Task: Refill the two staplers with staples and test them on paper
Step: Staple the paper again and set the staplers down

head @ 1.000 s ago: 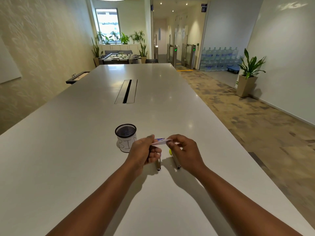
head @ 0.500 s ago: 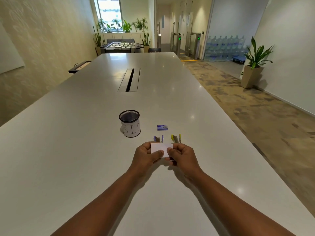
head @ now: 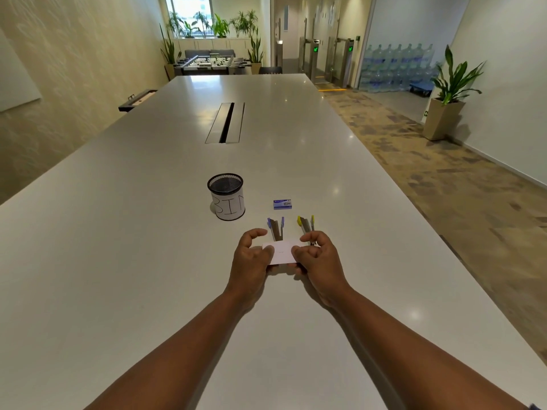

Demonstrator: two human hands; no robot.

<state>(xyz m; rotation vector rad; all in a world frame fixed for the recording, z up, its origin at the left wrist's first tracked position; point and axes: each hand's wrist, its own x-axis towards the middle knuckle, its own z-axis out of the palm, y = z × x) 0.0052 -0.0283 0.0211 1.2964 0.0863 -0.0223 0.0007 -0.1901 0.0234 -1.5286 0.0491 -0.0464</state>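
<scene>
**Q:** What do your hands have, and where do the task's things lie?

**A:** Both hands hold a small white paper card (head: 281, 252) low over the table (head: 118, 261). Your left hand (head: 251, 258) pinches its left edge with the thumb on top; the forefinger is lifted and curled free. Your right hand (head: 318, 258) pinches the right edge in the same way. Just beyond the card, at 12 o'clock, the purple stapler (head: 276, 227) lies opened out; the yellow stapler (head: 306, 224) lies beside it at 1 o'clock, also opened. The staple box (head: 282, 204) sits farther off at 12 o'clock. A mesh cup (head: 226, 196), hand-lettered "BIN", stands at 11 o'clock.

**Q:** How should you carry out this step well?

**A:** Judging by the open staplers, the card is being readied for the test. Keep each grip at the very edge, so that a margin stays free to enter a stapler's mouth. Hold the card flat and taut, since thin stock buckles easily. Whether the staplers are already loaded cannot be told from here.

**Q:** What of materials?

**A:** The card is matte and rectangular. The table is smooth, pale and glossy. The staplers are slim metal with coloured plastic ends.
</scene>
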